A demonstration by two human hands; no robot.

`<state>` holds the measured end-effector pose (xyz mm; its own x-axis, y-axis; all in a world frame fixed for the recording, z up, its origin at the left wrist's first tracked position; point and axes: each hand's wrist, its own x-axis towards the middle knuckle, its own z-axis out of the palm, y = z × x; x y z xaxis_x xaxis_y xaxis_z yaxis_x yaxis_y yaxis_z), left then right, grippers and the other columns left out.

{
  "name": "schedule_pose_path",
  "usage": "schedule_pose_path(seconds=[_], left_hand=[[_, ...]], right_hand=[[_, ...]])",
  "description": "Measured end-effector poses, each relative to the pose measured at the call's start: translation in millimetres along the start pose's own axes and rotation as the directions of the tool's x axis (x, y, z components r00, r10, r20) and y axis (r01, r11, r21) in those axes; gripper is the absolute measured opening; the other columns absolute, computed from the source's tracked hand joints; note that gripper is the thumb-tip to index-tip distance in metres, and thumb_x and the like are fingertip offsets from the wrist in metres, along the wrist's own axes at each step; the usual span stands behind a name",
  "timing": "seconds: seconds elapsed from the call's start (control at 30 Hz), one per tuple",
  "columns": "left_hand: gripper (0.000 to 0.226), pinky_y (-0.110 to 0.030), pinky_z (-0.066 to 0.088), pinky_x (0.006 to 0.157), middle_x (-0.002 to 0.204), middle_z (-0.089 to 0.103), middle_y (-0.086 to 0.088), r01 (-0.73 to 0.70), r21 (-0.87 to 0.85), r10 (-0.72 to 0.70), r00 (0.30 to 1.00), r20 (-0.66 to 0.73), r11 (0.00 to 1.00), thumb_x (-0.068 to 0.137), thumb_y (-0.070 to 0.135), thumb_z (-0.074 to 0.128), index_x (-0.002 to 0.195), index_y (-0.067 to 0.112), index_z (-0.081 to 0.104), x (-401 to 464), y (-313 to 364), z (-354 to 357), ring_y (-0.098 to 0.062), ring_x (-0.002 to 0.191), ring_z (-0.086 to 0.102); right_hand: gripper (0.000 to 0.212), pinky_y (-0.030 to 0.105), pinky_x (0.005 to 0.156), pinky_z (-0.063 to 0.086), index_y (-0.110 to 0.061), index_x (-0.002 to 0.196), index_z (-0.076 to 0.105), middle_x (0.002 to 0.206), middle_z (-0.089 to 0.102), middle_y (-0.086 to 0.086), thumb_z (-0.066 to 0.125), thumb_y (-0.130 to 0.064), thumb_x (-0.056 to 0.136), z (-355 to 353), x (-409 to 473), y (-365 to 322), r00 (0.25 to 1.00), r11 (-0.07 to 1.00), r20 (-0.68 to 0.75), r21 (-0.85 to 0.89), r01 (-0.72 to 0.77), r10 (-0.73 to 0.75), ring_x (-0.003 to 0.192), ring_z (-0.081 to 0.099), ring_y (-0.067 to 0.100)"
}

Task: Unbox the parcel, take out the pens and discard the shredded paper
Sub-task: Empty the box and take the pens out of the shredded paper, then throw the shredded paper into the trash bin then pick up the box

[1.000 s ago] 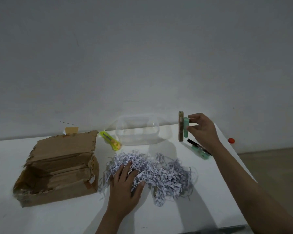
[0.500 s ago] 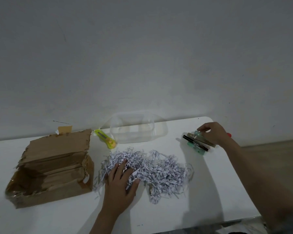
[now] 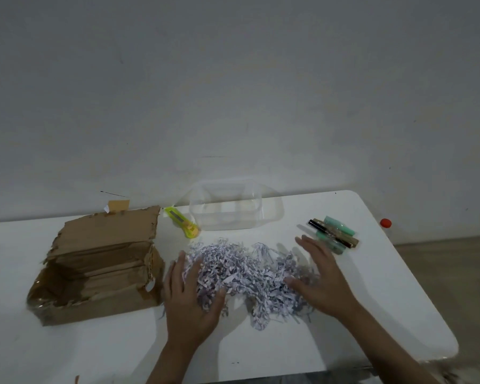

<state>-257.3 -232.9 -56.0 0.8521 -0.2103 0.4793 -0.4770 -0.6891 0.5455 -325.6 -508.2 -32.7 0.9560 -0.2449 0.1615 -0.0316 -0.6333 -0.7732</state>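
Both hands now lie flat with fingers spread on the shredded paper [image 3: 250, 275]: our left hand [image 3: 190, 296] as before, our right hand [image 3: 320, 281] back from setting down pens [image 3: 334, 234] beyond it. With the box [image 3: 94, 270] emptied, we judge only discarding remains.

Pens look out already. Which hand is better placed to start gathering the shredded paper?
Probably both: the left hand rests on the left end of the shredded paper, the right hand open on its right end. Left is slightly ahead, fingers already in the shreds.
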Motion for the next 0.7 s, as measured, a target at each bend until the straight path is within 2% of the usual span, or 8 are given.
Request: schedule_pose_path(seconds=[0.07,0.17,0.23,0.3,0.4,0.5,0.6,0.7], left_hand=[[0.084,-0.049,0.021,0.11,0.156,0.018,-0.009,0.101,0.0,-0.101,0.994,0.051,0.995,0.08,0.073,0.041,0.142,0.017,0.038,6.2,-1.7,-0.7,-0.031,0.143,0.016],[0.1,-0.05,0.028,0.106,0.159,0.001,-0.005,0.227,-0.027,-0.221,0.964,0.146,0.974,0.072,0.084,0.032,0.149,0.022,0.019,17.1,-2.6,-0.1,-0.019,0.144,0.0],[0.106,-0.05,0.028,0.107,0.159,-0.009,-0.002,0.293,-0.052,-0.276,0.938,0.209,0.955,0.067,0.088,0.029,0.15,0.026,0.008,24.5,-4.3,1.9,-0.012,0.14,-0.006],[0.108,-0.049,0.021,0.111,0.158,-0.012,-0.001,0.328,-0.054,-0.303,0.915,0.266,0.943,0.064,0.09,0.028,0.15,0.029,0.003,31.6,-8.3,7.5,-0.013,0.141,-0.009],[0.103,-0.047,0.01,0.114,0.159,0.0,-0.003,0.284,-0.026,-0.261,0.91,0.323,0.959,0.069,0.088,0.024,0.15,0.028,0.007,41.5,-12.9,18.1,-0.019,0.145,-0.004],[0.093,-0.046,0.012,0.116,0.156,0.021,0.0,0.176,-0.009,-0.161,0.92,0.357,0.984,0.076,0.083,0.019,0.148,0.025,0.022,48.9,-10.4,27.5,-0.02,0.145,0.011],[0.085,-0.042,0.019,0.116,0.149,0.037,0.0,0.161,-0.143,-0.095,0.919,0.383,0.976,0.081,0.078,0.023,0.143,0.022,0.036,52.0,-2.7,35.8,-0.017,0.14,0.026],[0.069,-0.041,0.026,0.114,0.14,0.046,0.009,0.205,-0.284,-0.078,0.912,0.402,0.937,0.087,0.07,0.028,0.139,0.027,0.041,48.6,7.5,40.9,-0.006,0.133,0.035]], right_hand=[[0.1,0.04,0.112,0.021,-0.049,0.142,0.019,0.157,0.014,-0.012,0.065,-0.077,0.058,16.3,-9.2,2.9,0.999,0.999,0.047,-0.044,-0.003,0.005,0.144,0.013,0.013],[0.117,0.052,0.115,0.003,-0.045,0.146,0.002,0.159,-0.009,-0.007,0.06,-0.084,0.052,31.7,-6.3,5.4,0.993,0.983,0.119,-0.181,0.014,0.007,0.147,-0.009,0.02],[0.122,0.051,0.114,-0.003,-0.042,0.147,-0.003,0.158,-0.018,-0.004,0.055,-0.088,0.05,36.0,1.4,4.4,0.986,0.974,0.166,-0.226,0.031,0.007,0.146,-0.016,0.021],[0.124,0.049,0.114,-0.003,-0.043,0.146,-0.007,0.157,-0.023,-0.003,0.052,-0.09,0.047,38.2,11.1,0.8,0.976,0.973,0.216,-0.226,0.053,-0.003,0.144,-0.019,0.023],[0.126,0.05,0.116,-0.002,-0.045,0.145,-0.01,0.156,-0.025,-0.004,0.055,-0.087,0.045,42.3,27.4,-5.3,0.954,0.975,0.299,-0.202,0.091,-0.028,0.143,-0.021,0.023],[0.129,0.049,0.117,-0.002,-0.044,0.145,-0.01,0.156,-0.025,-0.004,0.061,-0.083,0.045,51.2,42.7,-11.4,0.925,0.97,0.376,-0.193,0.145,-0.064,0.144,-0.022,0.022],[0.133,0.046,0.116,-0.005,-0.04,0.146,-0.012,0.157,-0.023,-0.001,0.063,-0.082,0.044,62.4,53.2,-16.1,0.898,0.957,0.424,-0.196,0.214,-0.114,0.145,-0.019,0.023],[0.139,0.042,0.115,-0.008,-0.028,0.148,-0.013,0.157,-0.02,-0.001,0.06,-0.083,0.044,72.5,58.7,-22.1,0.872,0.942,0.465,-0.198,0.269,-0.151,0.145,-0.018,0.018]])
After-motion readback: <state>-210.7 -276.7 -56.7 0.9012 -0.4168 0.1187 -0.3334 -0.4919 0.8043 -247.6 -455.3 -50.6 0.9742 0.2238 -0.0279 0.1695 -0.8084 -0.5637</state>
